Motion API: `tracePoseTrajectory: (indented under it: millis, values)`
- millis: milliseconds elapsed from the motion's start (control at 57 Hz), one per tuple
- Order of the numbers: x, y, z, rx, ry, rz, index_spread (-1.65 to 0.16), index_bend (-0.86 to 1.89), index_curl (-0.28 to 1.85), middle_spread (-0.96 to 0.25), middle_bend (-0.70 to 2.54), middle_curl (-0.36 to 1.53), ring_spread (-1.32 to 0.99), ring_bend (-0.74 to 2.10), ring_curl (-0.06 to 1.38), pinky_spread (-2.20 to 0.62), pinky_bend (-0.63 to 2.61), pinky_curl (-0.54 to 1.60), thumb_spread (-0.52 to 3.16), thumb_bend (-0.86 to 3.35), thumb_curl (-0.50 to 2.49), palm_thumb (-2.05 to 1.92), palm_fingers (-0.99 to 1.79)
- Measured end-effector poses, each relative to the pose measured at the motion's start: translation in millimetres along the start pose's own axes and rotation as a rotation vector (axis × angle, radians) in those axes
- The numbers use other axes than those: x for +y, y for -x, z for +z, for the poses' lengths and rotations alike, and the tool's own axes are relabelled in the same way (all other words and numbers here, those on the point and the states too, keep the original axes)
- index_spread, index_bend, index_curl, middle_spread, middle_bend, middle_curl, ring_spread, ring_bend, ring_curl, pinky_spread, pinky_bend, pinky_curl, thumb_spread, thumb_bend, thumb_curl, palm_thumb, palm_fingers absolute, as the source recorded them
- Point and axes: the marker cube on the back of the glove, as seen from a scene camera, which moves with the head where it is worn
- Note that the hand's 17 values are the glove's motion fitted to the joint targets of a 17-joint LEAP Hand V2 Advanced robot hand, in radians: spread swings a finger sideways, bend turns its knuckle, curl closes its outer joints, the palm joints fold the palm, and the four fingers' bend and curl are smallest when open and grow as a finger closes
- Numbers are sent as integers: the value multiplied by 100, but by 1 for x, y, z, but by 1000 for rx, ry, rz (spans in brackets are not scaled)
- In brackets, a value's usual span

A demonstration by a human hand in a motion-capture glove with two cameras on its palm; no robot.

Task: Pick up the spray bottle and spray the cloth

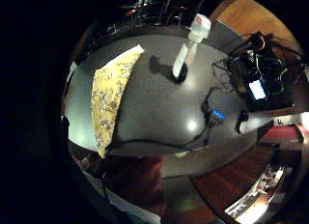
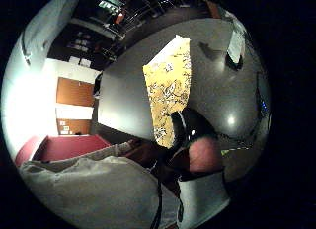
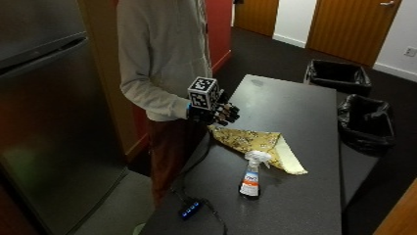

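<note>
1. On the dark, glossy counter (image 3: 293,112) in the outside view, a yellow patterned cloth (image 3: 257,141) lies flat, one corner folded to show a pale underside. Just beside it, nearer the camera, the spray bottle (image 3: 251,175) stands upright: clear plastic, white trigger head, an orange and white label. The gloved right hand (image 3: 215,112) hovers above the counter's near edge by the cloth, fingers loosely curled and holding nothing, apart from the bottle. A small hub with blue lights (image 3: 190,209) and its cable lie at the counter's end. Two black-lined bins (image 3: 361,110) stand beyond on dark flooring, with wooden doors behind.

2. Over the counter, the little finger side palm view shows the cloth (image 1: 112,91) as a long strip and the bottle (image 1: 189,49) upright, casting a shadow on the sheen.

3. Beneath the palm, the thumb side view shows the cloth (image 2: 170,88) stretched across the counter.
</note>
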Motion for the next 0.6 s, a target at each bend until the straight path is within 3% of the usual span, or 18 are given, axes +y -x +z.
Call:
tracePoseTrajectory:
  millis: [597]
  values:
    - [6,-74,-15,-146,-145,184,-37,9,19,-4,21,34,-3,31,31,14,43,37,97,-3,35,59,10]
